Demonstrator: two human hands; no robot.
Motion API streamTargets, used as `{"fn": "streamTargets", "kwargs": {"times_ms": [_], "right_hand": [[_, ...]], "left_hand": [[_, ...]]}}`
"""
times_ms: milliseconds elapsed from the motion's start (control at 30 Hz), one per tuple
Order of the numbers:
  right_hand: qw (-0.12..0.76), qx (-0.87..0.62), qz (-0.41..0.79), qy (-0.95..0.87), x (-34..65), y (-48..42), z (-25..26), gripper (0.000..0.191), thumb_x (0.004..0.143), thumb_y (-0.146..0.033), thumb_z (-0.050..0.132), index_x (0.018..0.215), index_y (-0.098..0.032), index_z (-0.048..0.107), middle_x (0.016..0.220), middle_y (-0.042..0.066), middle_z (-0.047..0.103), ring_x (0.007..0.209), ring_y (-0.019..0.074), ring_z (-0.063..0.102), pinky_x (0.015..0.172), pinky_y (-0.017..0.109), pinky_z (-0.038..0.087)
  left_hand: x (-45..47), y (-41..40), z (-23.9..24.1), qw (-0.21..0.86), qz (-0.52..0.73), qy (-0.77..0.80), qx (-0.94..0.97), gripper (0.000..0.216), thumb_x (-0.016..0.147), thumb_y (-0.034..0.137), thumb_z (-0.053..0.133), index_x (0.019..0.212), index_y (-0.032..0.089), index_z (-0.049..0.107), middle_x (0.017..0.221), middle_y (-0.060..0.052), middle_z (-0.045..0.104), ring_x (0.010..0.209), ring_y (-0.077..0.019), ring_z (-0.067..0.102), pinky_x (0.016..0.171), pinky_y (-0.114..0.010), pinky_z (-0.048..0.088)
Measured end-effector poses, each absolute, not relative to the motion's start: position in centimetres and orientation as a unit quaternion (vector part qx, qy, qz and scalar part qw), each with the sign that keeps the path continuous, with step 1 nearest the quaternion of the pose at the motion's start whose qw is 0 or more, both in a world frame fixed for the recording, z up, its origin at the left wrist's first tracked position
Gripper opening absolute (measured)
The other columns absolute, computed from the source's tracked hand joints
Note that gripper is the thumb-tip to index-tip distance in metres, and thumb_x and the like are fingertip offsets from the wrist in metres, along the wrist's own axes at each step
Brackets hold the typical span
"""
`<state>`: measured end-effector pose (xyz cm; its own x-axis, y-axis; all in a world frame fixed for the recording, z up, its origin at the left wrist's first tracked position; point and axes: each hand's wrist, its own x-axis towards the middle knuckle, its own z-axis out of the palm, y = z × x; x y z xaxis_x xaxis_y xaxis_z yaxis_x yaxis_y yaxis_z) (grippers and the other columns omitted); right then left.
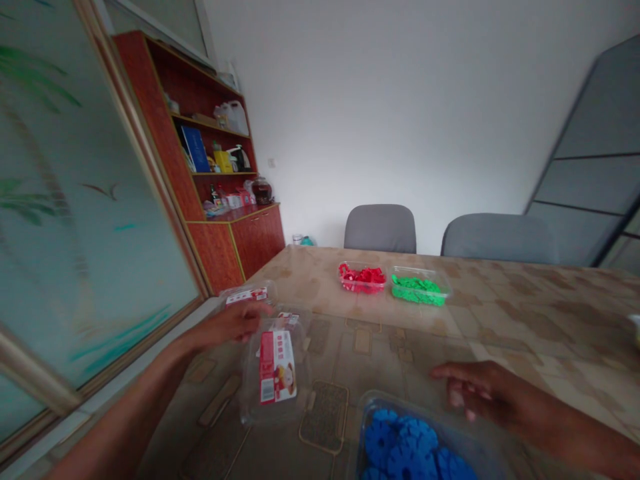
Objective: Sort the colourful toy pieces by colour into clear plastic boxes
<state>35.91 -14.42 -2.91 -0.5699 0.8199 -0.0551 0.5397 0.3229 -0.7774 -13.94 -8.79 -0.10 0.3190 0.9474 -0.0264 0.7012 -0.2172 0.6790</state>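
Note:
My left hand (239, 325) reaches over clear plastic lids at the left of the table, its index finger stretched out and the others slightly bent. The nearest lid (250, 393) carries a red and white label (278, 367). Behind it are another labelled lid (289, 317) and a further one (247, 293), partly hidden by the hand. I cannot make out whether the fingers touch a lid. My right hand (477, 393) hovers beside a clear tub (367, 400) of blue notched plastic discs (405, 443), index finger pointing left and nothing held.
Farther back stand a clear tub of red plastic pieces (363, 277) and one of green pieces (419, 290). Two grey chairs (380, 228) are behind the patterned table (500, 287). A wooden cabinet (257, 240) stands at the left, near a frosted glass panel (100, 233).

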Motion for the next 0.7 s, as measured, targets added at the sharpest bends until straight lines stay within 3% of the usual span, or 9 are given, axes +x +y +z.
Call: {"fn": "streamTargets", "kwargs": {"times_ms": [133,300,600,700], "right_hand": [[0.193,-0.435,0.389,-0.789,34.4,-14.7,-1.7,0.046,0.088,-0.052,0.048,0.115,-0.019,0.066,0.080,0.007,0.067,0.064,0.0171,0.061,0.062,0.030,0.050],[0.221,-0.432,0.406,-0.774,33.2,-15.4,-0.7,0.047,0.088,-0.054,0.048,0.114,-0.019,0.066,0.080,0.007,0.067,0.065,0.0167,0.061,0.062,0.029,0.050],[0.287,-0.419,0.432,-0.745,31.6,-16.9,0.2,0.051,0.093,-0.052,0.040,0.137,-0.027,0.043,0.107,0.008,0.063,0.079,0.0181,0.061,0.071,0.032,0.052],[0.300,-0.422,0.452,-0.726,30.8,-17.4,0.2,0.053,0.094,-0.052,0.040,0.139,-0.026,0.039,0.101,0.008,0.063,0.078,0.0179,0.060,0.070,0.031,0.051]], "left_hand": [[-11.5,-10.4,2.6,0.382,0.262,0.532,0.709,0.050,0.081,0.048,0.056,0.119,0.015,0.054,0.060,0.005,0.049,0.049,-0.0106,0.047,0.040,-0.017,0.035],[-7.5,-12.2,4.5,0.391,0.347,0.514,0.680,0.058,0.079,0.046,0.060,0.127,0.017,0.046,0.072,0.003,0.055,0.053,-0.0106,0.052,0.043,-0.020,0.045],[-2.1,-14.7,2.9,0.431,0.454,0.475,0.618,0.054,0.078,0.037,0.063,0.125,0.020,0.043,0.073,0.005,0.049,0.051,-0.0092,0.054,0.041,-0.022,0.051],[-0.5,-15.7,2.5,0.437,0.469,0.464,0.612,0.051,0.077,0.033,0.062,0.123,0.021,0.043,0.073,0.006,0.048,0.049,-0.0083,0.053,0.040,-0.021,0.052]]}}
